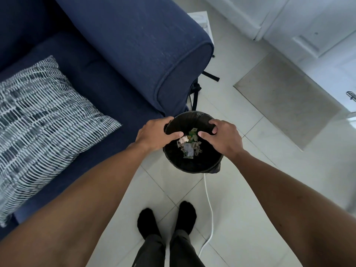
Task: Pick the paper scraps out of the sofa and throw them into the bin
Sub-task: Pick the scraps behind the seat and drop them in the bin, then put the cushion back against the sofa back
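Observation:
A round black bin (192, 164) lined with a dark bag stands on the tiled floor at the foot of the blue sofa (123, 54). Paper scraps (189, 144), pale and green, lie at its bottom. My left hand (154, 134) grips the bin's left rim, thumb inside. On the right rim, my right hand (221, 136) grips the same way. No scrap shows on the sofa seat.
A black-and-white patterned cushion (40, 120) lies on the sofa seat at left. A white cable (209, 209) runs across the floor beside my feet in black socks (167, 218). A beige mat (287, 101) lies at right, and white cabinets (300, 22) stand beyond.

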`<state>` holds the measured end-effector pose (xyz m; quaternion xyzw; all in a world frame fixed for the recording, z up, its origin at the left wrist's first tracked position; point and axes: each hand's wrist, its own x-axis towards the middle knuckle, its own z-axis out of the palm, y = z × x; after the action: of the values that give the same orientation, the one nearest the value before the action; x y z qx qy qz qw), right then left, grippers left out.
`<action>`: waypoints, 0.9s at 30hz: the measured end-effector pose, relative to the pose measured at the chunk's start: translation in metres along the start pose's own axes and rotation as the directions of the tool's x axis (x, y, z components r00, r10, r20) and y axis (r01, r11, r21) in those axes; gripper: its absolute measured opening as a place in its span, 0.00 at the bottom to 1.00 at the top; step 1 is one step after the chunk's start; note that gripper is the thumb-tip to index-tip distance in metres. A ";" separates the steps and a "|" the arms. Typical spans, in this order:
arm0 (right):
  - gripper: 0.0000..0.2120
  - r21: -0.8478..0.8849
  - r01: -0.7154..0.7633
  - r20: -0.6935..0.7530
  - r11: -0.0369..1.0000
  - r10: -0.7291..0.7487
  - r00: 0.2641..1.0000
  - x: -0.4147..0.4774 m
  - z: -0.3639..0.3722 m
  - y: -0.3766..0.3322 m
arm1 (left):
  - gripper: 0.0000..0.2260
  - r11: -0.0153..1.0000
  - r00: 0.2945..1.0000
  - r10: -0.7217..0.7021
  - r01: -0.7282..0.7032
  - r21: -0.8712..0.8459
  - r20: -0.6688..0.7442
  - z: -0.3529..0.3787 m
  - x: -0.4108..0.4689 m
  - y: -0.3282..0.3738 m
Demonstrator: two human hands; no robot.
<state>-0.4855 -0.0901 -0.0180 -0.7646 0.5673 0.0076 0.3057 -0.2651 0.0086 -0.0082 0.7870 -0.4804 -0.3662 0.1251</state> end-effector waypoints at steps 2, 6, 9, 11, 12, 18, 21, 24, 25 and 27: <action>0.32 -0.006 0.009 -0.004 1.000 -0.009 1.000 -0.001 -0.003 -0.003 | 0.32 0.998 0.999 0.052 -0.052 0.020 -0.006 -0.003 -0.003 0.000; 0.32 -0.008 0.019 -0.007 1.000 -0.019 1.000 -0.003 -0.008 -0.011 | 0.42 0.998 0.999 0.048 -0.048 0.033 0.009 -0.008 -0.003 -0.009; 0.32 -0.015 0.020 -0.001 1.000 -0.020 1.000 -0.006 -0.012 -0.019 | 0.44 0.999 0.999 0.048 -0.047 0.024 -0.003 -0.015 -0.007 -0.012; 0.32 -0.024 0.024 -0.005 0.999 -0.024 1.000 -0.008 -0.016 -0.024 | 0.43 0.998 0.999 0.046 -0.045 0.031 -0.017 -0.020 -0.012 -0.013; 0.32 -0.031 0.031 -0.008 0.999 -0.031 0.999 -0.009 -0.019 -0.028 | 0.42 0.999 0.999 0.045 -0.044 0.032 -0.023 -0.024 -0.014 -0.014; 0.30 -0.052 0.074 -0.023 0.996 -0.075 0.997 -0.018 -0.044 -0.052 | 0.39 0.996 0.995 0.093 -0.093 0.002 -0.044 -0.055 -0.031 -0.017; 0.32 -0.086 0.105 -0.020 0.991 -0.108 0.994 -0.023 -0.061 -0.067 | 0.40 0.995 0.993 0.099 -0.100 -0.017 -0.068 -0.078 -0.039 -0.016; 0.33 -0.129 0.180 0.045 0.975 -0.175 0.983 -0.026 -0.076 -0.091 | 0.39 0.993 0.987 0.117 -0.120 -0.014 -0.112 -0.107 -0.047 -0.013; 0.34 -0.149 0.213 0.076 0.966 -0.203 0.976 -0.027 -0.080 -0.102 | 0.38 0.992 0.984 0.120 -0.123 -0.016 -0.135 -0.118 -0.051 -0.012; 0.34 -0.169 0.272 0.129 0.947 -0.252 0.959 -0.029 -0.084 -0.127 | 0.37 0.993 0.975 0.111 -0.117 -0.020 -0.190 -0.140 -0.059 -0.015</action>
<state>-0.4133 -0.0837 0.1190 -0.8569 0.4404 0.0599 0.2613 -0.1738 0.0447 0.1092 0.7873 -0.5050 -0.2896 0.2031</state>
